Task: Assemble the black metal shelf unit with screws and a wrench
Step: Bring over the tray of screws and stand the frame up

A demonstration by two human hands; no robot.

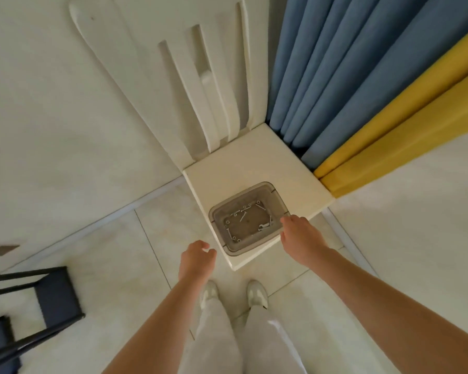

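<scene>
Screws (243, 215) and a wrench (263, 227) lie in a clear tub (247, 247) at frame centre; right hand (299, 234) touches its rim, left hand (196, 259) hovers beside, fingers of both released.

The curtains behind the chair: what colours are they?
Blue curtains with a yellow panel beside them, seen in the head view.

White chair seat (254, 168) w/ clear plastic tub (220, 211) on front corner, screws (247, 214) & wrench (264, 226) inside

White chair (257, 163) — blue, yellow curtains (362, 85)
</scene>
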